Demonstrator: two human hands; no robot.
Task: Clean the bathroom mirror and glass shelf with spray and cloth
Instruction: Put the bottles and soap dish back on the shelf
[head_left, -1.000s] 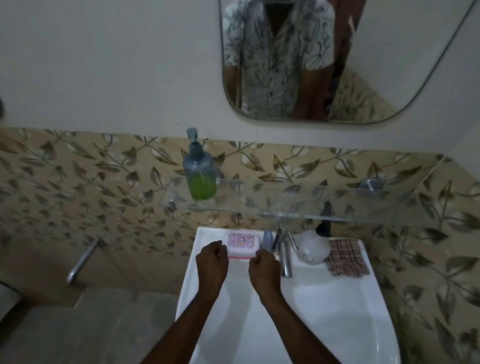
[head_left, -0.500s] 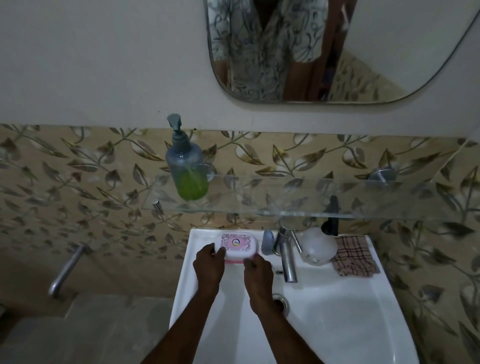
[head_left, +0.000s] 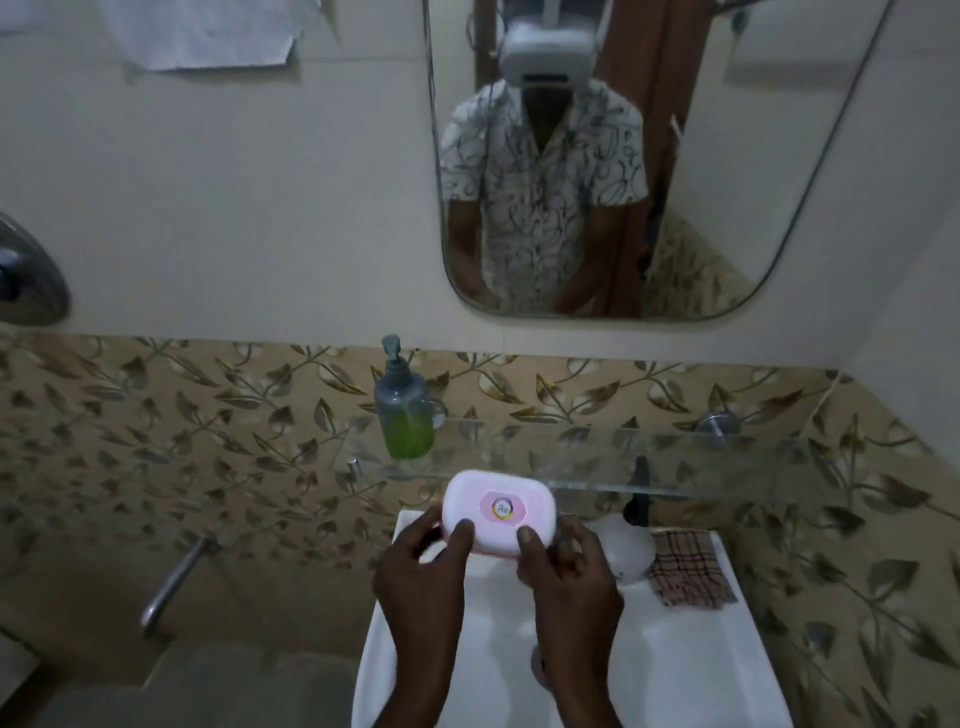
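A pink-and-white soap box (head_left: 500, 512) is held up over the sink, just in front of the glass shelf's (head_left: 727, 467) front edge. My left hand (head_left: 423, 571) grips its left end and my right hand (head_left: 566, 571) grips its right end. The mirror (head_left: 727, 182) hangs on the wall above and reflects a person in a patterned shirt. A white spray bottle (head_left: 626, 551) with a black nozzle stands on the sink's back rim, partly behind my right hand. A checked cloth (head_left: 688, 569) lies next to it on the right.
A pump bottle (head_left: 405, 410) of green liquid stands at the shelf's left end. The white sink (head_left: 701, 665) is below my hands. A metal pipe (head_left: 174, 584) sticks out of the tiled wall at the left. A paper sheet (head_left: 208, 31) hangs at the top left.
Both hands have lifted the soap box off the sink's back rim up to shelf height. The camera has tilted up, showing more of the mirror.
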